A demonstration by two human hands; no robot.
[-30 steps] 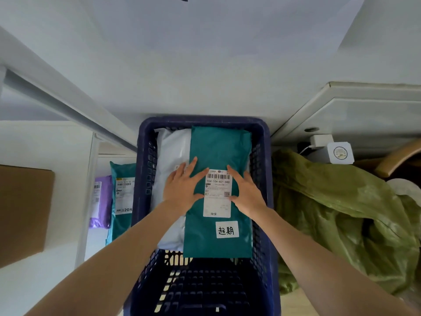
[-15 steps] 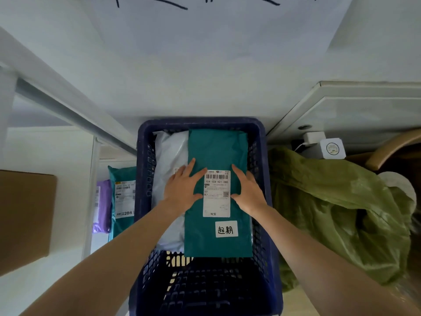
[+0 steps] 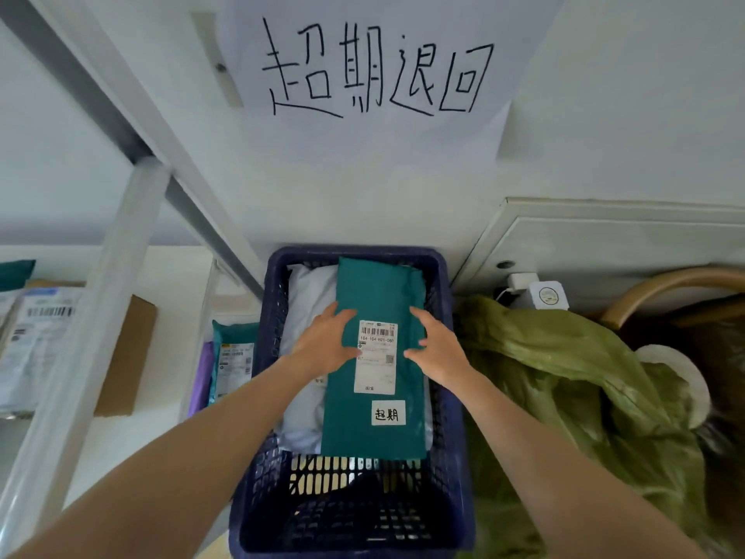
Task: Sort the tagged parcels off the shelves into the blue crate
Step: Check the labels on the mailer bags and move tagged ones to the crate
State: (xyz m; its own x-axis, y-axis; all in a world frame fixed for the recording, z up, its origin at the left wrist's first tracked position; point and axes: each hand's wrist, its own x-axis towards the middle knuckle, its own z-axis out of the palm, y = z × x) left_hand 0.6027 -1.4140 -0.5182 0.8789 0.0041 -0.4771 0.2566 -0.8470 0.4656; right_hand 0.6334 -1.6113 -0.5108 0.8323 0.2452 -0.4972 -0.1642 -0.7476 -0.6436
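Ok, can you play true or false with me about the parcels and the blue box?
1. The teal parcel lies inside the blue crate. True.
2. The teal parcel lies underneath the white parcel. False: it lies on top of it.
3. The left hand and the right hand both touch the teal parcel. True.
4. The green bag sits to the left of the crate. False: it sits to the right.
5. The teal parcel has a small handwritten tag below its printed label. True.
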